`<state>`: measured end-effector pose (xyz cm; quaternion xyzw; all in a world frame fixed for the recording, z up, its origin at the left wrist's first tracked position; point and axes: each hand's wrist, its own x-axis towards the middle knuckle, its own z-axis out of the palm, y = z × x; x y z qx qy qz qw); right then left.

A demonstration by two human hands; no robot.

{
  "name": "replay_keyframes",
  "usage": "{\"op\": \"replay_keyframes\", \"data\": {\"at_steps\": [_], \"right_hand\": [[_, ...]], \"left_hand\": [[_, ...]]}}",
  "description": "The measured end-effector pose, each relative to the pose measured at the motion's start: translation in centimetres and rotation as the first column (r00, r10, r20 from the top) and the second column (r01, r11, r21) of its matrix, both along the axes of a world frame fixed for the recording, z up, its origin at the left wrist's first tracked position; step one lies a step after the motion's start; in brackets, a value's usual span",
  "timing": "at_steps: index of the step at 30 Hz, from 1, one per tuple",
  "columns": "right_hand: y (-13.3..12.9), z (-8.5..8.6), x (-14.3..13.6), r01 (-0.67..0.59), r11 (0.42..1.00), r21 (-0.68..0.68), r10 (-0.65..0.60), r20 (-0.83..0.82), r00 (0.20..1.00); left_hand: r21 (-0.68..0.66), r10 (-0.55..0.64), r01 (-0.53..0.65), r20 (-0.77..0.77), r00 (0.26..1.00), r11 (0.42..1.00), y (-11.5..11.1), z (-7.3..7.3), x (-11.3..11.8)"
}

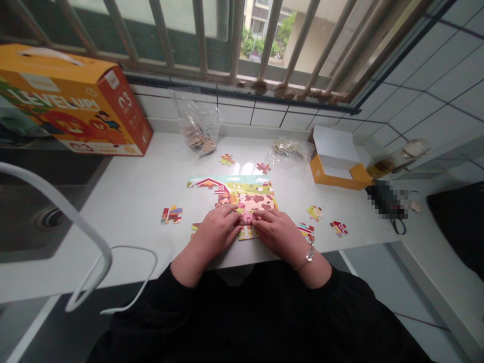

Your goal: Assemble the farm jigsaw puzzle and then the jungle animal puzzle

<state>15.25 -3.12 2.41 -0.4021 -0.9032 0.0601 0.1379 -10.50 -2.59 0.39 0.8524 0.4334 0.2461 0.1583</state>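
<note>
A partly joined farm jigsaw puzzle (257, 189) lies flat on the white countertop (132, 201), showing a red barn, sheep and a brown-spotted cow. My left hand (217, 229) rests at its lower left, fingers bent and close together, fingertips on a pink puzzle piece (247, 217). From the other side my right hand (278, 232) touches the same pink area with its fingertips. The fingers partly cover that piece, and its outline is hard to make out. Both wrists lean on the counter's front edge.
Loose pieces (172, 214) lie around the puzzle, others at right (339, 228). Behind are a bag of pieces (200, 133), another clear bag (287, 148) and an open yellow box (338, 171). An orange carton (75, 106) and white curved tube (86, 227) stand left.
</note>
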Motion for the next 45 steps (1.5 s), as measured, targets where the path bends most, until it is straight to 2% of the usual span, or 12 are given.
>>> {"op": "replay_keyframes", "data": {"at_steps": [6, 12, 15, 19, 22, 30, 38, 40, 42, 45], "right_hand": [[-1.8, -0.7, -0.4, 0.098, 0.995, -0.009, -0.099, -0.011, 0.995], [-2.1, -1.2, -0.1, 0.105, 0.994, -0.038, -0.107, -0.036, 0.994], [-2.0, -1.4, 0.2, 0.082, 0.996, -0.041, -0.085, -0.062, 0.994], [-1.9, -1.9, 0.5, 0.052, 0.998, -0.038, -0.056, -0.107, 0.993], [-1.7, -2.0, 0.6, 0.044, 0.999, -0.028, -0.047, -0.106, 0.993], [-1.7, -1.9, 0.5, 0.047, 0.999, -0.02, -0.049, -0.147, 0.988], [-2.5, -2.2, 0.7, 0.08, 0.997, -0.002, -0.079, -0.211, 0.974], [-3.2, -1.7, 0.7, 0.129, 0.992, -0.001, -0.125, -0.267, 0.956], [-4.0, -1.1, 0.5, 0.183, 0.983, -0.013, -0.176, -0.348, 0.921], [-5.4, -0.1, -0.3, 0.224, 0.966, -0.13, -0.258, -0.448, 0.856]], "left_hand": [[0.045, 0.177, -0.176, -0.014, 0.984, 0.983, -2.3, 0.7, -3.9], [0.114, 0.342, -0.336, -0.039, 0.939, 0.935, -4.8, -0.7, -9.2], [0.13, 0.37, -0.363, -0.034, 0.928, 0.923, -6.0, -1.1, -11.3], [0.077, 0.351, -0.346, -0.056, 0.935, 0.935, -6.9, -0.8, -13.0], [0.052, 0.339, -0.336, -0.074, 0.938, 0.94, -7.0, -0.5, -12.9], [-0.044, 0.292, -0.304, -0.179, 0.939, 0.952, -5.2, 0.4, -10.1], [-0.174, 0.264, -0.272, -0.068, 0.962, 0.946, -4.2, 2.5, -9.7], [-0.25, 0.303, -0.296, -0.011, 0.953, 0.922, -4.5, 3.0, -9.4], [-0.352, 0.377, -0.337, 0.048, 0.925, 0.873, -5.0, 3.3, -8.6], [-0.535, 0.498, -0.321, 0.223, 0.838, 0.782, -5.7, 3.1, -6.0]]}}
